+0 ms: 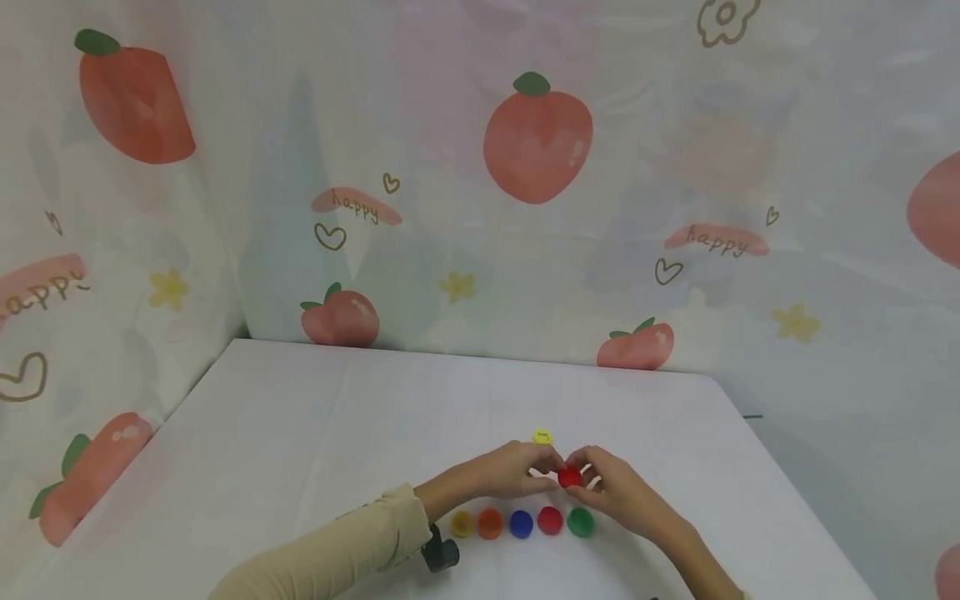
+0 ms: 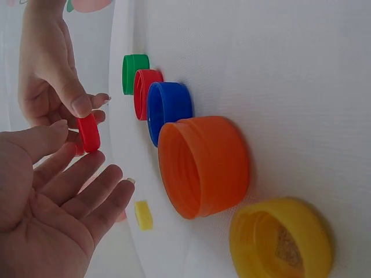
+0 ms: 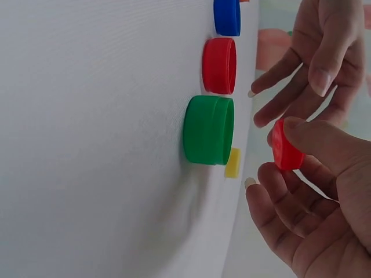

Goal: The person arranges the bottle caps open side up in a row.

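Note:
My right hand (image 1: 618,492) pinches a small red lid (image 3: 286,147) between thumb and fingers, above the table. Facing it, my left hand (image 2: 58,191) has its fingers spread and fairly straight, the tips right at the lid's edge; whether they touch it I cannot tell. Nearer to me stands a row of short round tubs with their mouths up: yellow (image 1: 462,524), orange (image 1: 490,524), blue (image 1: 521,524), red (image 1: 550,521) and green (image 1: 581,522). Behind the left hand lies a yellow lid (image 1: 542,436) with small print on top.
A white cloth covers the table (image 1: 405,408). Curtains (image 1: 450,125) printed with fruit and the word "happy" hang behind and at the sides. A dark strap with a camera (image 1: 441,552) sits at my left wrist, close to the yellow tub.

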`<state>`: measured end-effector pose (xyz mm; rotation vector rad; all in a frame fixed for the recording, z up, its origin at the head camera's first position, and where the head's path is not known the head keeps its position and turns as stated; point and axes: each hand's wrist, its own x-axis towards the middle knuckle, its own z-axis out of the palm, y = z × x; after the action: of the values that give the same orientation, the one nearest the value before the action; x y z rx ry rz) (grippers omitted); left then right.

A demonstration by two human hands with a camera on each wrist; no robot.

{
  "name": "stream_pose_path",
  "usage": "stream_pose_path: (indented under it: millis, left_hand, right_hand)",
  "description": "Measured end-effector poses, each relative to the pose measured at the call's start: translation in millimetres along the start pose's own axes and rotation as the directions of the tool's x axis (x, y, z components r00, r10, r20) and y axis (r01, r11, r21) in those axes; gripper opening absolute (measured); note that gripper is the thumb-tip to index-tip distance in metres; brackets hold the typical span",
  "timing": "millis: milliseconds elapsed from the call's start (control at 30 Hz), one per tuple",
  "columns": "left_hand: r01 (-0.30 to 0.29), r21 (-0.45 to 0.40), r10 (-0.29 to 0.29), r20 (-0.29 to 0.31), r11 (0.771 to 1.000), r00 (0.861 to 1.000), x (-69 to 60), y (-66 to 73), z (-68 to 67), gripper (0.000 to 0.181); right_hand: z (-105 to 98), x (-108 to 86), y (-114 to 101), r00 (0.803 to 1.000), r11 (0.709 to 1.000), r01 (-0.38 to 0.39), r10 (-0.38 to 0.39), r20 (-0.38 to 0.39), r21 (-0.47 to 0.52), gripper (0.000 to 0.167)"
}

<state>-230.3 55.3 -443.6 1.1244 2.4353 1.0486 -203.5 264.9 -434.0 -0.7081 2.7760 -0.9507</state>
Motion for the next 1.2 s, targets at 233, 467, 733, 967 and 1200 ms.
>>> stream_pose_path:
  millis: [233, 467, 733, 967, 1200]
  left_hand:
    - [-0.036, 0.013, 0.036, 0.052, 0.999, 0.998, 0.5, 3.1, -1.2, 0.030]
    - [-0.058, 0.015, 0.057, 0.080, 0.998, 0.995, 0.8, 1.8, -0.8, 0.033]
    - [-0.033, 0.014, 0.031, 0.092, 0.999, 0.995, -0.8, 1.3, -0.7, 0.033]
    - [0.020, -0.015, -0.018, 0.090, 1.000, 0.996, -2.1, -1.5, 2.5, 0.039]
    - [0.083, 0.008, -0.083, 0.081, 0.997, 0.993, -3.6, -4.7, 7.0, 0.043]
  right_hand:
    - [-2.9, -8.4, 2.7, 0.997, 0.995, -0.081, 0.081, 0.001, -0.058, 0.038]
    - [-5.9, -17.6, 11.4, 0.995, 0.992, -0.099, 0.100, 0.016, -0.075, 0.036]
    - [-10.3, -27.2, 18.3, 0.987, 0.985, -0.145, 0.151, 0.060, -0.091, 0.035]
    - [-9.1, -30.7, 19.8, 0.972, 0.967, -0.199, 0.215, 0.092, -0.158, 0.033]
    - [-3.7, -32.1, 21.7, 0.932, 0.929, -0.322, 0.345, 0.109, -0.185, 0.032]
